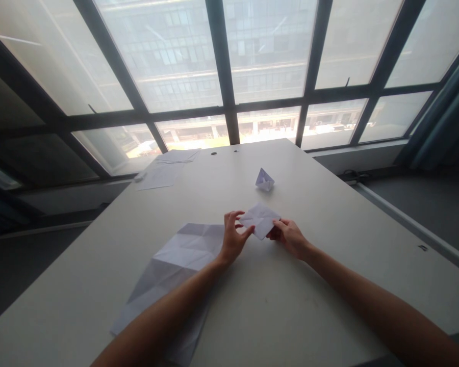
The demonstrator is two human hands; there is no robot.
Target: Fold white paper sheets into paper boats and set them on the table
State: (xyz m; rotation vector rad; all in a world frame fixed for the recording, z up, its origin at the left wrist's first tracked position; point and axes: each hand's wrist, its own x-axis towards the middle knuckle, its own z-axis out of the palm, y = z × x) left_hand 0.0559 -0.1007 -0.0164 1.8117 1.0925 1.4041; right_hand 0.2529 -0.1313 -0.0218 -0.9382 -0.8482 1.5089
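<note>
A small folded white paper (259, 219), roughly diamond-shaped with creases across its face, is held above the white table. My right hand (286, 235) pinches its right corner, thumb on top and the other fingers curled underneath. At the opposite side my left hand (234, 235) has its thumb against the lower left edge and its fingers bent around the left corner. Just beyond the hands stands a folded paper boat (265, 180). Under my left forearm lies a large creased sheet of paper (183, 255), partly covered by the arm.
Several flat sheets of paper (162, 173) lie at the table's far left, with a small white object (139, 177) beside them. The white table (329, 244) narrows toward tall framed windows. A dark mark (423, 248) is near its right edge. A curtain (439, 112) hangs at right.
</note>
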